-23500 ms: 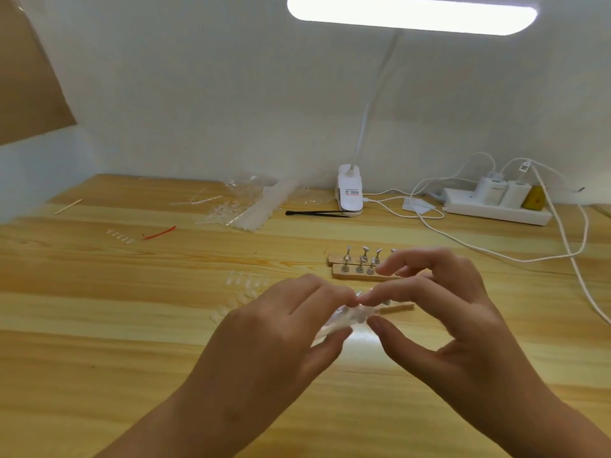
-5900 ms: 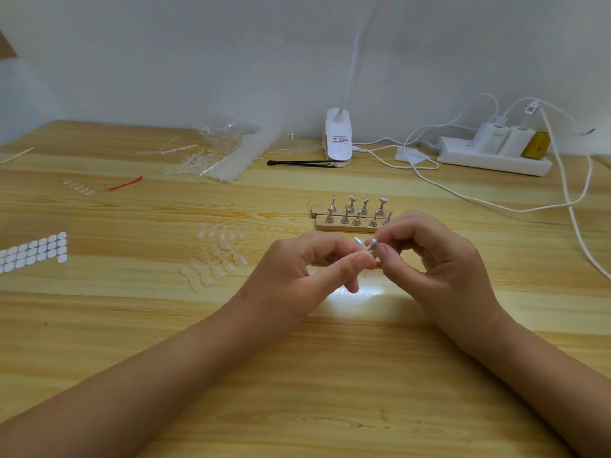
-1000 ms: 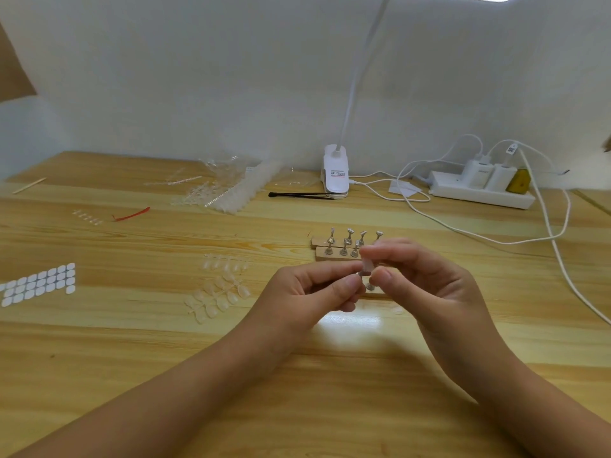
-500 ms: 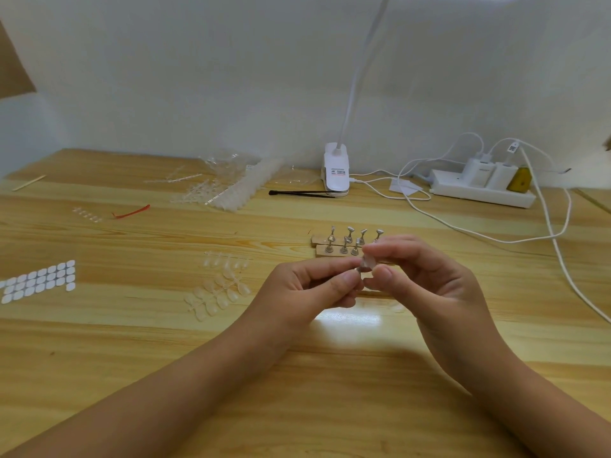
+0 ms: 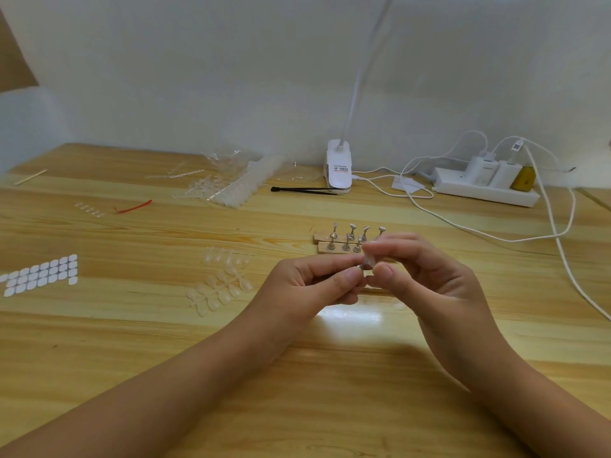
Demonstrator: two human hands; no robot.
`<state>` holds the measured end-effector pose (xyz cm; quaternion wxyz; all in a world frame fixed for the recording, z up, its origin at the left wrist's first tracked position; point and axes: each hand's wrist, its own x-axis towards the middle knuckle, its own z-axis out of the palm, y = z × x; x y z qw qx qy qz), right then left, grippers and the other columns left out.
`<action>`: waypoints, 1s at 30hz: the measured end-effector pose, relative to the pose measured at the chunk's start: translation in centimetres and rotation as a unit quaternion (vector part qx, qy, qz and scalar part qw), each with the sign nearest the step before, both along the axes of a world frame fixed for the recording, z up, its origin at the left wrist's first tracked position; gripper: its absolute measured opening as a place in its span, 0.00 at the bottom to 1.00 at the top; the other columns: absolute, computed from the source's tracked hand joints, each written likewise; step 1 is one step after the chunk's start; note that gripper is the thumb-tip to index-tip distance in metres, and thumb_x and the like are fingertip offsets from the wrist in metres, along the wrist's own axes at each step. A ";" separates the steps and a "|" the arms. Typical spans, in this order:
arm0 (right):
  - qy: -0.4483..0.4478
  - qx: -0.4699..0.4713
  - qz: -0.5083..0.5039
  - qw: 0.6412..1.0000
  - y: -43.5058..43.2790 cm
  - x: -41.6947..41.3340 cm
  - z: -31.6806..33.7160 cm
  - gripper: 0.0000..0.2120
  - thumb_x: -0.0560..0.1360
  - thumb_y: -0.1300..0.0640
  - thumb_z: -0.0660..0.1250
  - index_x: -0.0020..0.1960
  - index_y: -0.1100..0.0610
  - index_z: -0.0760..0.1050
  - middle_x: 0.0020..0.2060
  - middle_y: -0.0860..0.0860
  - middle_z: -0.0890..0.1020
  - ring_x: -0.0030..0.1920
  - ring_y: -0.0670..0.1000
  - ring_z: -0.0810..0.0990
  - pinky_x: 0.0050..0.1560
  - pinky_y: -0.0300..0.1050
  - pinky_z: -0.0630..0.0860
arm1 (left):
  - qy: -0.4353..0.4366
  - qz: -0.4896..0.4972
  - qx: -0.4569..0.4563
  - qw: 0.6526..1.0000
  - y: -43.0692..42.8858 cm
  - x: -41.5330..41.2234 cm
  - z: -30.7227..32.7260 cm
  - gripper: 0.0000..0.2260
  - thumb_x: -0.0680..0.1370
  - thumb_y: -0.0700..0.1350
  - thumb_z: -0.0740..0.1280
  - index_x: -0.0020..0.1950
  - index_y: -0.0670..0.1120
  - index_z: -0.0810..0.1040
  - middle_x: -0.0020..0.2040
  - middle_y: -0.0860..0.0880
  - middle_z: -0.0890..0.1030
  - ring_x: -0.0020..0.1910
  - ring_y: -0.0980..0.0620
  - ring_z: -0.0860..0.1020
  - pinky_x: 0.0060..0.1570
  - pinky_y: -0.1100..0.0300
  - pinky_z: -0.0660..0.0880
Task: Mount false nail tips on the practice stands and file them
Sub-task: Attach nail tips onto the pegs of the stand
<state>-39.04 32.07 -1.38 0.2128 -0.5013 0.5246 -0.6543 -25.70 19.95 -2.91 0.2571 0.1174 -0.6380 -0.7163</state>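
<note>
Above the table's middle, my left hand (image 5: 310,285) pinches a small metal practice stand (image 5: 362,266) between thumb and forefinger. My right hand (image 5: 426,279) pinches a clear false nail tip (image 5: 370,259) held against the top of that stand. Just behind my hands, two wooden bases (image 5: 325,247) carry several upright metal stands (image 5: 351,231) with bare heads. Loose clear nail tips (image 5: 220,290) lie in a cluster on the wood left of my left hand.
A sheet of white adhesive tabs (image 5: 39,274) lies at far left. Clear plastic sprues and packaging (image 5: 228,185) sit at the back, beside black tweezers (image 5: 301,190) and a white clip lamp base (image 5: 339,168). A power strip (image 5: 484,188) with trailing white cables (image 5: 558,236) occupies the right.
Both hands have stayed close together over the same spot, with the nail tip still against the stand. The view has tilted down slightly.
</note>
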 end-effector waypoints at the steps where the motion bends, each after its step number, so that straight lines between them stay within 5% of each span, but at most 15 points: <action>1: 0.011 0.001 0.001 1.000 0.0 0.0 0.0 0.11 0.70 0.55 0.71 0.51 0.55 0.83 0.50 0.49 0.81 0.56 0.52 0.79 0.52 0.49 0.80 | 0.002 -0.001 0.000 1.000 0.0 0.0 0.0 0.14 0.72 0.46 0.69 0.55 0.46 0.84 0.44 0.52 0.86 0.40 0.59 0.81 0.46 0.67 0.77; 8: 0.194 -0.009 -0.053 0.980 0.1 -0.3 0.3 0.08 0.74 0.55 0.72 0.52 0.54 0.80 0.49 0.45 0.80 0.52 0.49 0.81 0.49 0.40 0.80 | -0.002 0.000 -0.036 0.999 0.0 0.0 -0.1 0.12 0.72 0.47 0.68 0.53 0.48 0.85 0.40 0.52 0.84 0.39 0.59 0.80 0.44 0.66 0.77; 12: 0.262 -0.026 -0.063 0.962 0.1 -0.7 0.4 0.10 0.73 0.55 0.70 0.54 0.53 0.78 0.49 0.46 0.80 0.52 0.51 0.81 0.50 0.44 0.79 | -0.016 -0.015 -0.061 0.998 -0.1 0.2 0.0 0.08 0.79 0.45 0.68 0.54 0.46 0.85 0.36 0.54 0.80 0.36 0.58 0.75 0.43 0.65 0.74; 16: 0.273 -0.026 -0.087 0.958 -0.2 -0.8 0.6 0.06 0.74 0.55 0.70 0.50 0.54 0.79 0.48 0.49 0.80 0.51 0.52 0.81 0.50 0.47 0.79 | -0.028 0.002 -0.123 0.992 -0.2 0.6 0.4 0.13 0.77 0.50 0.64 0.51 0.44 0.85 0.34 0.57 0.76 0.33 0.60 0.72 0.40 0.68 0.71; 19: 0.269 -0.009 -0.101 0.958 -0.4 -1.1 1.3 0.07 0.72 0.54 0.69 0.49 0.54 0.79 0.48 0.49 0.80 0.52 0.50 0.80 0.53 0.41 0.78 | 0.008 0.082 -0.135 0.987 -0.8 0.8 0.9 0.11 0.78 0.53 0.64 0.55 0.53 0.84 0.34 0.62 0.78 0.33 0.66 0.73 0.38 0.74 0.70; 24: 0.321 0.114 -0.114 0.933 -1.8 -1.7 1.4 0.08 0.69 0.46 0.70 0.45 0.48 0.80 0.52 0.43 0.77 0.58 0.44 0.74 0.58 0.37 0.69 | 0.015 0.240 -0.066 0.968 -3.5 1.0 0.6 0.08 0.82 0.48 0.63 0.55 0.54 0.82 0.35 0.63 0.77 0.35 0.66 0.73 0.40 0.72 0.71; 30: 0.396 0.143 -0.145 0.895 -2.9 -1.5 -0.7 0.05 0.70 0.60 0.76 0.43 0.55 0.82 0.53 0.48 0.77 0.59 0.49 0.70 0.58 0.25 0.60 | -0.009 0.260 0.029 0.965 -3.9 0.7 0.1 0.09 0.81 0.47 0.62 0.51 0.54 0.82 0.35 0.59 0.75 0.37 0.59 0.71 0.38 0.68 0.71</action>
